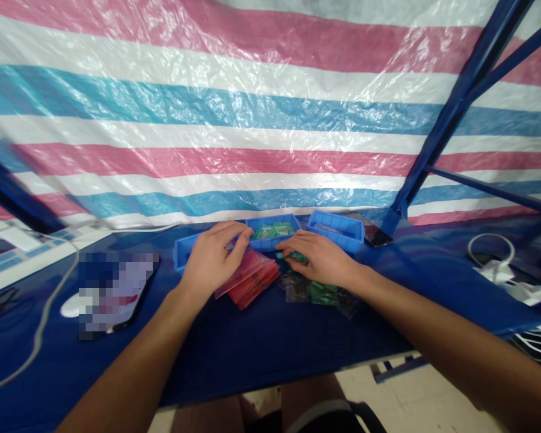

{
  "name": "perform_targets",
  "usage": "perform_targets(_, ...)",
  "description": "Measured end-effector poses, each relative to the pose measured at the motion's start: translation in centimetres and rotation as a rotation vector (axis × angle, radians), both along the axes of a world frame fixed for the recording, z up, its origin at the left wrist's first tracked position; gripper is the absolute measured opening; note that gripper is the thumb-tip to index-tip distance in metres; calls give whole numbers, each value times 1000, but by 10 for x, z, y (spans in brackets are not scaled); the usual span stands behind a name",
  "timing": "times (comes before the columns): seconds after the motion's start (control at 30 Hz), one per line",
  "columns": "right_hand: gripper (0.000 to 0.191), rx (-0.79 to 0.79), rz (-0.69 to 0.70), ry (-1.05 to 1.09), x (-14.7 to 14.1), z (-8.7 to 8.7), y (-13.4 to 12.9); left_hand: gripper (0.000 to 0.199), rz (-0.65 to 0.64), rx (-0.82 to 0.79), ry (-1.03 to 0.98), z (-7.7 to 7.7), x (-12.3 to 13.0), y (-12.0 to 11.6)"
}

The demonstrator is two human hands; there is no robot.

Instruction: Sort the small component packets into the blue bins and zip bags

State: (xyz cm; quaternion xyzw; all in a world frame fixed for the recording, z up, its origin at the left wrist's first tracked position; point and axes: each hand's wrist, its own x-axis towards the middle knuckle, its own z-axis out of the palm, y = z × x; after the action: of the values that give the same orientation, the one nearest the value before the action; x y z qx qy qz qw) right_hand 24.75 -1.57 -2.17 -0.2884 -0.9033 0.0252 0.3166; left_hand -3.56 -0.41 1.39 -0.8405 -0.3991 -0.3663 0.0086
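My left hand (216, 255) is above the left blue bin (180, 255) and the edge of a stack of red plastic bags (255, 282). Its thumb and fingertips come together, and what lies between them, if anything, cannot be made out. My right hand (318, 255) has its fingers closed on a small green packet (297, 257), in front of the middle blue bin (273, 243), which holds green packets (275, 230). Below that hand lie several small clear packets (296, 291) with brownish contents and another green packet (324, 294).
A third blue bin (336, 228) stands at the back right, with a dark phone (379, 234) beside it. To the left lies a blurred-out phone (121, 288) near a white cable (40, 325). White chargers (496, 270) sit at the right. Striped sheeting (252, 162) hangs behind the blue tabletop (252, 343).
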Motion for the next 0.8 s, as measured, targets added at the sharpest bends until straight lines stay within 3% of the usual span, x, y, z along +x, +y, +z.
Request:
perform_targets(0.13,30,-42,-103,296,-3,4,-4,29,-157,11,-52,-3,16,-10)
perform_targets(0.3,23,-300,-121,601,-9,6,-5,35,-214,-63,-46,-13,27,-13)
perform_targets(0.53,34,-433,-86,578,-10,6,-6,36,-151,-173,-119,-18,28,-11)
perform_targets(0.67,31,-525,-58,561,-8,5,-5,42,-184,-264,-233,-17,29,-12)
perform_targets(0.8,30,-627,-8,685,-9,3,-2,52,-227,-338,-321,-19,31,-11)
